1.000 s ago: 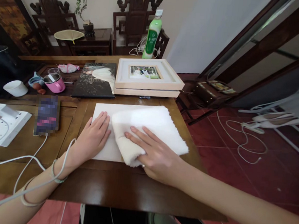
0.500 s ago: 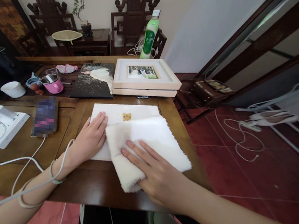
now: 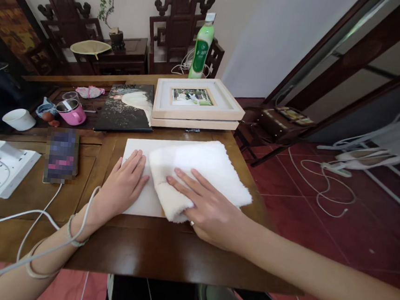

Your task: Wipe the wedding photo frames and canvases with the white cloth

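A flat white board (image 3: 140, 145) lies on the wooden table in front of me. My left hand (image 3: 126, 179) rests flat on its left side, fingers stretched out, holding nothing. Over the board's middle and right is a fluffy white cloth (image 3: 202, 162), folded at its near left corner. My right hand (image 3: 207, 204) presses on this cloth from above, with the lower fingers tucked around the folded edge. The cloth hides much of the board.
Behind the board are stacked pale frames (image 3: 199, 117) and a dark photo panel (image 3: 124, 110). A green bottle (image 3: 202, 47) stands beyond. Leftward are a pink mug (image 3: 75, 115), a white cup (image 3: 19, 119), a phone (image 3: 61, 156) and a power strip (image 3: 7, 175); a white cable (image 3: 87, 215) crosses my left forearm.
My right hand and the cloth slid toward me, baring a gold-coloured metal piece on the board, then moved back away from me and covered it. My left hand stayed on the board.
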Tool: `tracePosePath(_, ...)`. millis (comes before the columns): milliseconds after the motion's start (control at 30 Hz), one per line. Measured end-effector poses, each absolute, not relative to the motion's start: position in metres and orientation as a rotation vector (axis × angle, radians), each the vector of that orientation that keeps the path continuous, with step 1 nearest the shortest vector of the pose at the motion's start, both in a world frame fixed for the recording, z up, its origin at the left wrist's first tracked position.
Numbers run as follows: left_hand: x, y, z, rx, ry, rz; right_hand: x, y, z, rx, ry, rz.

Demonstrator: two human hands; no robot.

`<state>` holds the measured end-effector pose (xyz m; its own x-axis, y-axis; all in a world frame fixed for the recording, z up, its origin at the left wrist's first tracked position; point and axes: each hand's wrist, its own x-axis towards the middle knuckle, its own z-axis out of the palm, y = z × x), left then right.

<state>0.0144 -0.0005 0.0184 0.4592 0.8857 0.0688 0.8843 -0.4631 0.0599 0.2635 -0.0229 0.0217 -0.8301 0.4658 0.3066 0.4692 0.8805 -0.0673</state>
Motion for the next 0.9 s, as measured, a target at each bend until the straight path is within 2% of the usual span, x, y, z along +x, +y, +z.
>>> tracePosePath(333, 0.013, -0.001, 0.022, 2.652, 1.568, 0.113, 0.26, -0.067, 0.028, -0.546, -2.689, 0.011)
tracePosePath(900, 0.015, -0.001, 0.02, 2.653, 1.626, 0.143, 0.278, 0.028, 0.024, -0.779, -2.76, 0.055)
